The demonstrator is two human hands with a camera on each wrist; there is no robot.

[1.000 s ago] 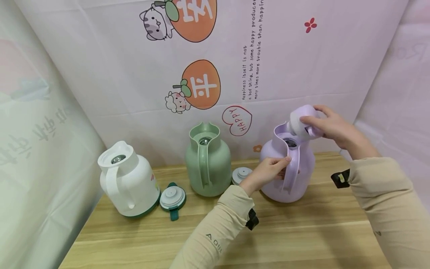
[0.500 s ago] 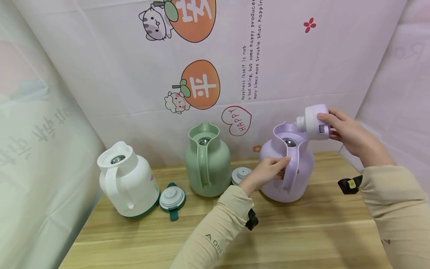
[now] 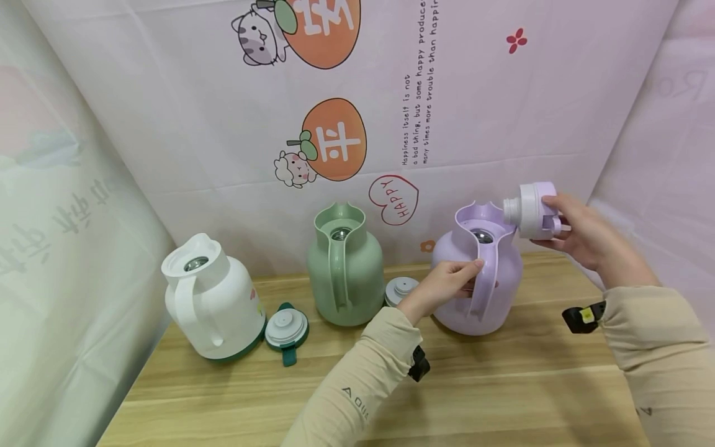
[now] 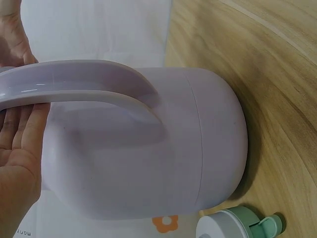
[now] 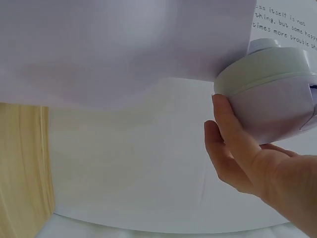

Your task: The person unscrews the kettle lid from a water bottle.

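Observation:
A lilac vacuum jug (image 3: 447, 298) stands uncovered at the right, its mouth showing a shiny lining. My left hand (image 3: 444, 287) grips its handle (image 3: 487, 279); in the left wrist view the fingers (image 4: 30, 130) pass under that handle. Beside the jug's rim, my right hand (image 3: 586, 236) holds a lilac and white jug lid (image 3: 533, 211) tipped on its side, the narrow white plug pointing left toward the jug. The right wrist view shows the lid (image 5: 272, 99) between fingers and thumb, close against the jug's wall (image 5: 124, 49).
A green jug (image 3: 349, 279) and a white jug (image 3: 223, 310) stand uncovered to the left on the wooden table (image 3: 251, 403). A grey and dark green lid (image 3: 287, 329) lies between them. Another lid (image 3: 401, 288) lies between the green and lilac jugs. A printed cloth (image 3: 475, 112) hangs behind.
My right hand has drawn the lid to the right, away from above the jug's mouth, and turned it onto its side. My left hand stays on the handle.

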